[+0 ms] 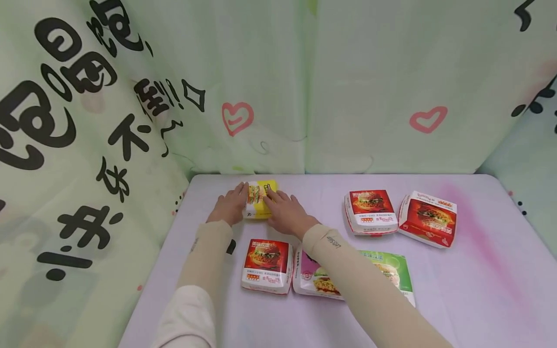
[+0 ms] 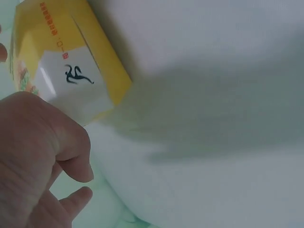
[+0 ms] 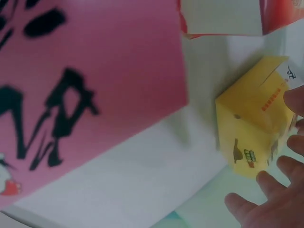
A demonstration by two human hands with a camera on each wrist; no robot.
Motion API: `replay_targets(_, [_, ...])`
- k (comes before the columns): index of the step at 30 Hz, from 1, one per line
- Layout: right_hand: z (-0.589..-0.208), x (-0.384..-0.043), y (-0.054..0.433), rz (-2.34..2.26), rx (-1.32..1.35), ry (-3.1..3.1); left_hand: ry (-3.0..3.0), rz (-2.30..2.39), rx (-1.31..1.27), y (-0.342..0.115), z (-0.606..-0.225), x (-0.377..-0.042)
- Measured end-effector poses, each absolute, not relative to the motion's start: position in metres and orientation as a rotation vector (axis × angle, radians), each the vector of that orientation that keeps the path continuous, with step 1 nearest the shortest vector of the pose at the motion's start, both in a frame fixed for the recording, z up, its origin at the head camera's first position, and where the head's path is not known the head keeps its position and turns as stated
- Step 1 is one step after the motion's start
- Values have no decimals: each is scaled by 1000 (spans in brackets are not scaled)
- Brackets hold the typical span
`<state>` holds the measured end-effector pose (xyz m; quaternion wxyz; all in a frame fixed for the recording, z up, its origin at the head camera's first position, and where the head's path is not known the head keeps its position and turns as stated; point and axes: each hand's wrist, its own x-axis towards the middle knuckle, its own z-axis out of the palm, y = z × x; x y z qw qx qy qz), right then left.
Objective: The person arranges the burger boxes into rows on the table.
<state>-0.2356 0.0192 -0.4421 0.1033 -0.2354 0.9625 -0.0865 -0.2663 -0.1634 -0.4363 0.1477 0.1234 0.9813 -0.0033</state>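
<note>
A small yellow and white burger box [image 1: 258, 200] lies near the back left of the table, between both hands. My left hand [image 1: 227, 207] is at its left side, fingers reaching forward along the edge. My right hand [image 1: 288, 214] comes from the right, its fingertips over the box's right edge. In the left wrist view, the yellow box [image 2: 52, 38] shows its white corner with a black figure, and the thumb [image 2: 76, 164] lies below it. The right wrist view has the fingers [image 3: 273, 185] spread beside the yellow box [image 3: 251, 114].
A red and white burger box [image 1: 267, 266] sits nearer me, beside a purple box [image 1: 309, 275]. My right forearm partly covers the purple box and a green one [image 1: 398, 266]. Two more red boxes [image 1: 372, 212] stand at the back right. Curtains [image 1: 357, 87] rise behind the table.
</note>
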Motion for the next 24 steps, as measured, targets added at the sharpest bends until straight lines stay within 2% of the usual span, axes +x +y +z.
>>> replay_targets(6, [-445,-235,29,-303,-666,2804,2813,-17,387,-158,-436,-263])
replay_targets(15, [-446,-232,28,-321,-760,2786,2895,-202,545,-151,-442,-258])
replay_targets(24, [-448,-239,29,-309,-747,2817,2949,-293,492,-143,-442,-259])
